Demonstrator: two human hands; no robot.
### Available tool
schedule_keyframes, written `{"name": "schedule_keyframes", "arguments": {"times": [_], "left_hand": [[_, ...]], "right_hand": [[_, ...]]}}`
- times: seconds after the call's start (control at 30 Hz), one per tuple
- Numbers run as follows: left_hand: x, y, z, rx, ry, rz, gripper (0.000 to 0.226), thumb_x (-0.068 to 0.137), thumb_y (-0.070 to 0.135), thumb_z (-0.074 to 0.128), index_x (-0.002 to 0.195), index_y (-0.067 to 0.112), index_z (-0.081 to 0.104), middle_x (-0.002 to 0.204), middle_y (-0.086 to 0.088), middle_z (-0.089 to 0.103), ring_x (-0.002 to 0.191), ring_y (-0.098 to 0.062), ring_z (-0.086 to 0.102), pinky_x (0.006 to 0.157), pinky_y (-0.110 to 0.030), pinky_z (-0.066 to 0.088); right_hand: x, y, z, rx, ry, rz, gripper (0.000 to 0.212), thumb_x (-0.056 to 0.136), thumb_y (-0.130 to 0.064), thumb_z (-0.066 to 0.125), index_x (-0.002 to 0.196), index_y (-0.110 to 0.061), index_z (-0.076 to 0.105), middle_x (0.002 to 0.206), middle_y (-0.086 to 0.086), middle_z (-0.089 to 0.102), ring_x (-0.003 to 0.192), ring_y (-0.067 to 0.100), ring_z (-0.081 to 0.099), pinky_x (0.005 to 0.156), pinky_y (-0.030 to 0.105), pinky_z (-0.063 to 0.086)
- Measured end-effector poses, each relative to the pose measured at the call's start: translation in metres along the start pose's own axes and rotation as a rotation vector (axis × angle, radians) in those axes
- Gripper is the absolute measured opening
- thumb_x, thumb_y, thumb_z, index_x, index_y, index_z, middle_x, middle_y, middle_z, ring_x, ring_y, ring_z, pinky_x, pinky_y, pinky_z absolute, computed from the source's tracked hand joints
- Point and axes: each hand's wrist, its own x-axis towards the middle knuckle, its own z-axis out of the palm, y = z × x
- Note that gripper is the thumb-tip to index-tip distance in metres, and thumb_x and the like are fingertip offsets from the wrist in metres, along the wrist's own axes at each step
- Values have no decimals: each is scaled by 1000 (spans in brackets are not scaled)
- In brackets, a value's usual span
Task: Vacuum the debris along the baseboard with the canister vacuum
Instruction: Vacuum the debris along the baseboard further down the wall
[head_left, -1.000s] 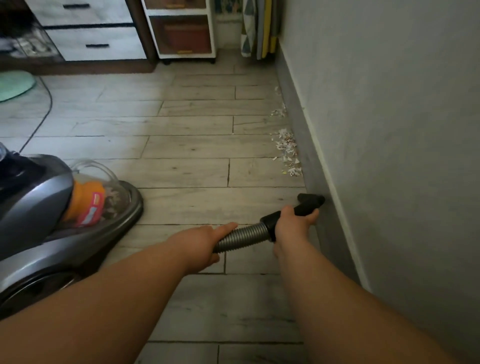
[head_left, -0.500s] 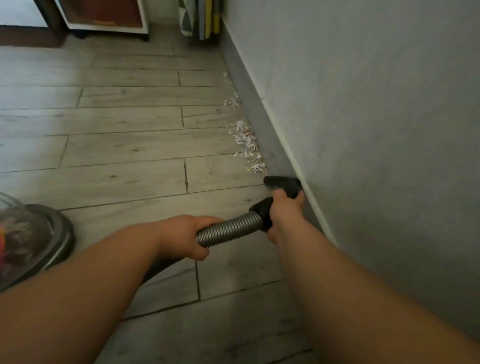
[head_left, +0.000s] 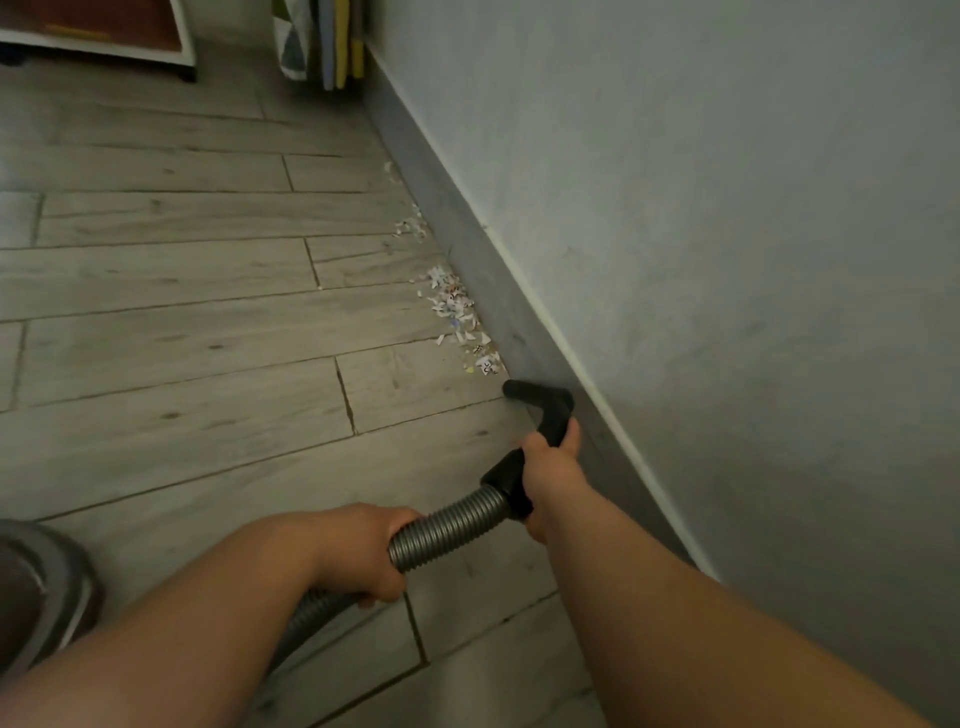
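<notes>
While the right hand (head_left: 550, 467) wraps round the black handle (head_left: 511, 478) and the left hand (head_left: 363, 551) grips the ribbed hose (head_left: 447, 525) to steer it, the nozzle (head_left: 535, 392) sits low by the baseboard (head_left: 467, 249), just short of the paper bits (head_left: 457, 306) at mid-frame. The canister vacuum (head_left: 41, 587) sits at the lower left.

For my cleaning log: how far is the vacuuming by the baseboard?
Done: no pickup is visible. In hand: right hand grips the nozzle, left hand holds the hose, tip just short of the paper scraps. Left: those scraps and smaller bits farther along the baseboard.
</notes>
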Motion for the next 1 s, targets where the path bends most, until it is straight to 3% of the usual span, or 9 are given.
{"name": "schedule_keyframes", "arguments": {"times": [0.23,0.4,0.53,0.63,0.7,0.83,0.93,1.0], "left_hand": [[21,9,-3,-56,-7,33,46,74,16,66,114,34,52,94,-1,67,70,-12,69,74,-33,60],[23,18,12,-5,20,55,42,73,17,66,103,43,50,83,8,62,76,-12,68,71,-26,58],[24,24,13,-17,26,23,54,74,17,66,117,43,48,91,6,64,86,-17,70,74,-26,59],[24,30,18,14,71,31,83,80,25,68,140,55,20,91,5,64,77,-13,69,75,-25,58],[25,35,23,4,111,29,96,84,39,69,139,65,-6,98,9,60,75,-9,68,73,-21,56],[24,46,33,139,329,95,91,88,45,62,128,74,-15,133,14,43,102,-2,53,87,-12,41],[28,55,37,169,395,112,88,90,34,60,132,71,-8,123,17,49,91,5,50,74,2,34],[32,60,41,153,379,98,88,90,30,60,131,72,-5,106,14,55,76,4,52,67,0,37]], "right_hand": [[31,-17,-3,-71,-26,-55,70,100,-24,45,147,-58,5,96,10,48,96,38,60,83,61,53],[47,-9,-12,-147,-11,-80,71,99,-27,45,147,-58,4,107,13,53,97,41,59,84,63,51],[54,-14,-15,-188,-31,-89,70,100,-26,43,149,-55,2,109,14,50,99,40,58,84,62,52],[60,-20,-19,-162,-68,-128,70,101,-24,43,150,-52,2,103,11,48,98,37,58,83,59,53],[60,-23,-22,-150,-100,-148,70,101,-24,43,150,-51,2,104,11,48,98,37,58,83,59,53],[64,-31,-26,-113,-161,-162,70,101,-23,43,150,-50,2,108,11,51,100,36,58,83,57,54],[65,-33,-31,-98,-184,-147,71,101,-22,43,150,-50,1,104,11,51,102,35,58,86,57,52],[65,-31,-36,-89,-198,-144,71,101,-22,45,150,-50,3,111,12,49,101,35,57,83,56,53]]}}
